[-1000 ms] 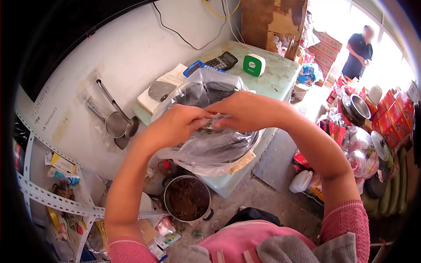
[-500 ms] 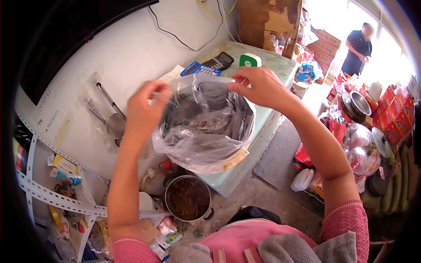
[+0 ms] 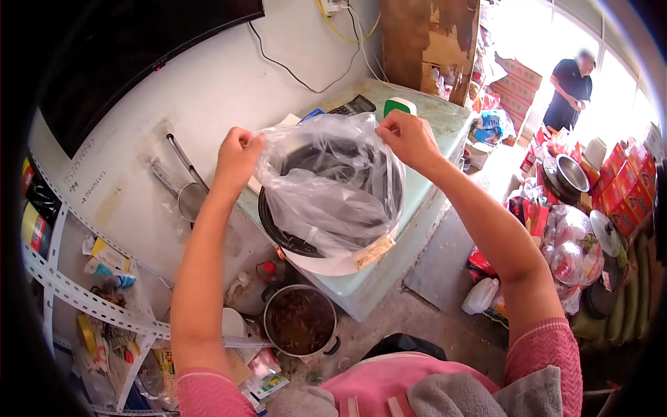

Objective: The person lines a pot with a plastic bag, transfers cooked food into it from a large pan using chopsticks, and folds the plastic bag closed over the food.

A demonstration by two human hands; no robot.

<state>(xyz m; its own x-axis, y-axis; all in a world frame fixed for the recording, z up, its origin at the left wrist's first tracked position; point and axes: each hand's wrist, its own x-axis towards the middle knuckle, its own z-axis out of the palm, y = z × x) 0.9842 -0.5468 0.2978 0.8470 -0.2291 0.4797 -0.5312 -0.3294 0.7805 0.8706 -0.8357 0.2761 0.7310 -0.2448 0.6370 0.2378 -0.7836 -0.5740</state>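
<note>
A clear plastic bag [image 3: 333, 198] is stretched between my two hands, above and partly inside a round dark-lined container [image 3: 271, 219] with a pale outside. My left hand [image 3: 240, 153] is closed on the bag's left edge. Its upper right edge is pinched by my right hand [image 3: 408, 139]. The container stands on the pale green tabletop [image 3: 431, 115], and a worn tan patch [image 3: 375, 254] shows on its front rim. What lies at the bottom of the container is hidden by the crumpled plastic.
A pot of dark brown contents [image 3: 300, 320] stands below the table's front. A strainer [image 3: 191, 201] hangs on the left wall above a perforated metal shelf [image 3: 90, 306]. Behind the bag lie a calculator [image 3: 354, 105] and a green-and-white device [image 3: 399, 106]. Another person [image 3: 571, 90] stands far right.
Both hands have closed on the bag's edges. The bag has been lifted away from the container's front and left rim, which now shows its dark lining. The view has shifted slightly.
</note>
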